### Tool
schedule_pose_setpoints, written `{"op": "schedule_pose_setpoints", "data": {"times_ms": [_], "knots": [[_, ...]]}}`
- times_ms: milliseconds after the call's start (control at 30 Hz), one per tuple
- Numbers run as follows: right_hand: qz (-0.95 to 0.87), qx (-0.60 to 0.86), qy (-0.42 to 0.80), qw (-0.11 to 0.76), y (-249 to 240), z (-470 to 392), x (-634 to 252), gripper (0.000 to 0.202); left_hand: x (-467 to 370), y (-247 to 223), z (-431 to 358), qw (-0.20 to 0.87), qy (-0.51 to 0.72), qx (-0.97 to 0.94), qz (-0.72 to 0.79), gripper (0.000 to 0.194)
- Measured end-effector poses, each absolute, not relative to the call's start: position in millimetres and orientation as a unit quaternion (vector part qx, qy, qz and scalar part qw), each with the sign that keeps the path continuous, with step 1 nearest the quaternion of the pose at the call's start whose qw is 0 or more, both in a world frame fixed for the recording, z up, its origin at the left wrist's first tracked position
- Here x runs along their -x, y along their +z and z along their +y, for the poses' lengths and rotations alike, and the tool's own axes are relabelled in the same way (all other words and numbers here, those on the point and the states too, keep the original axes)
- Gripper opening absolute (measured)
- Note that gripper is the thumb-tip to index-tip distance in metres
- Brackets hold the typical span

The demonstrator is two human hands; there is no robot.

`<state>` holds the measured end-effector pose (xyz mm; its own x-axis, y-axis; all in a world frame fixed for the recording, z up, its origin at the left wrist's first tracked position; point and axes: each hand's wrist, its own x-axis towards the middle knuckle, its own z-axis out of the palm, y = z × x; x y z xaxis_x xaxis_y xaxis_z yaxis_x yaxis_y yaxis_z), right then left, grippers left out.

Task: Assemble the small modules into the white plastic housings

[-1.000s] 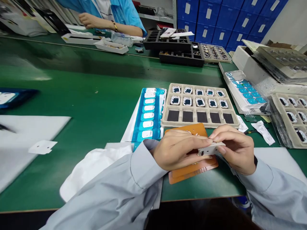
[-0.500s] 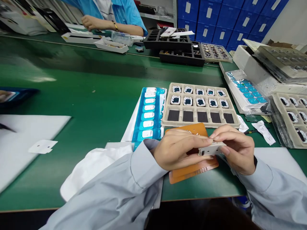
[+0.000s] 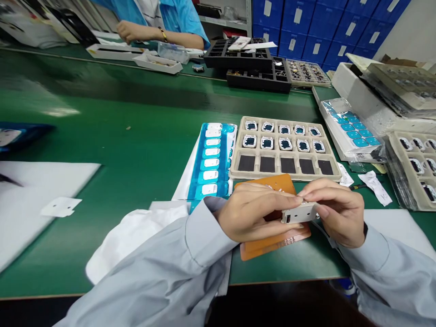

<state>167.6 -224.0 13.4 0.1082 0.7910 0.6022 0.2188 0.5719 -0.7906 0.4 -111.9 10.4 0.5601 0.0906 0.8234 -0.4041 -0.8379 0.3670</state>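
Between both hands is a small white rectangular block (image 3: 299, 213) with dark holes and a dark slot at its left end. My left hand (image 3: 257, 211) is closed around its left part, fingers above and below it. At its right end, my right hand (image 3: 335, 209) pinches the block with thumb and fingertips; what lies under the fingertips is hidden. Beneath the hands lies an orange card (image 3: 262, 247) with printed characters, partly covered. Just beyond sits a beige tray (image 3: 235, 170) with white-framed dark parts in two rows and dark pads in the front row.
Left of the tray lies a blue sheet of white stickers (image 3: 210, 163). A white cloth (image 3: 132, 245) is by my left sleeve. At right are blue square stickers (image 3: 354, 129), a crumpled wrapper (image 3: 376, 187) and stacked trays (image 3: 415, 170). Across the table, a person's arm (image 3: 146, 34) rests near black trays (image 3: 259, 81).
My right hand has shifted slightly, its thumb a little higher at the block's right end. The left hand and the block stay almost where they were.
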Motion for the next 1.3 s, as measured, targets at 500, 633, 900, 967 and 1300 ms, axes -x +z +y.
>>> {"op": "schedule_pose_setpoints", "data": {"times_ms": [500, 633, 900, 967, 1300], "knots": [[-0.616, 0.41, 0.242, 0.628, 13.3, -223.2, -166.2, 0.022, 0.1, 5.7, -110.0, 0.249, 0.449, -0.852, -0.1, 0.027], [-0.591, 0.43, 0.256, 0.632, 11.8, -223.0, -159.9, 0.014, -0.4, 6.6, -110.9, 0.247, 0.45, -0.852, -0.1, 0.026], [-0.471, 0.421, 0.412, 0.657, 8.5, -223.4, -153.7, 0.018, -3.8, 6.1, -114.7, 0.339, 0.481, -0.807, -0.055, 0.048], [-0.485, 0.413, 0.42, 0.647, 10.3, -224.5, -158.9, 0.018, -4.3, 7.1, -114.5, 0.404, 0.442, -0.797, -0.073, 0.063], [-0.515, 0.405, 0.475, 0.588, 19.7, -230.6, -158.1, 0.022, -3.3, 6.9, -111.3, 0.31, 0.405, -0.856, -0.091, 0.055]]}}
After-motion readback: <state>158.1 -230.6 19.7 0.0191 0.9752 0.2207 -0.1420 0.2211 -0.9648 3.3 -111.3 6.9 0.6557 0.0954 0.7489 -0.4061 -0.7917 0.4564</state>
